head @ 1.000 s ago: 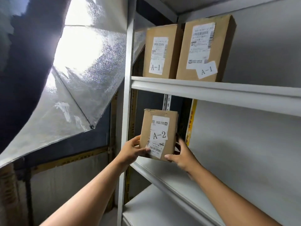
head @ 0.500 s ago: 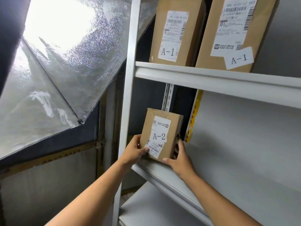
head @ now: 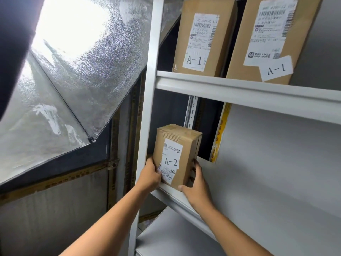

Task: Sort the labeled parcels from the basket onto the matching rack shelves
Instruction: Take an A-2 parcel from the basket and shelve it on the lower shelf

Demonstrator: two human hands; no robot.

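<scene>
A small brown parcel labelled A-2 (head: 177,156) stands upright at the left end of the middle rack shelf (head: 239,182), close to the white upright post. My left hand (head: 150,175) holds its lower left side, thumb on the front label. My right hand (head: 195,187) holds its lower right corner, fingers along the right face. Two larger brown parcels labelled A-1 stand on the shelf above, one at the left (head: 201,36) and one at the right (head: 271,38). The basket is out of view.
The white rack post (head: 147,108) runs just left of the parcel. A silvery reflective umbrella panel (head: 70,74) fills the left. A lower shelf (head: 166,235) lies below. A yellow strip (head: 219,133) hangs behind the middle shelf.
The parcel has gone down and to the left onto the middle shelf, with both hands still on it. The camera has moved closer to the rack.
</scene>
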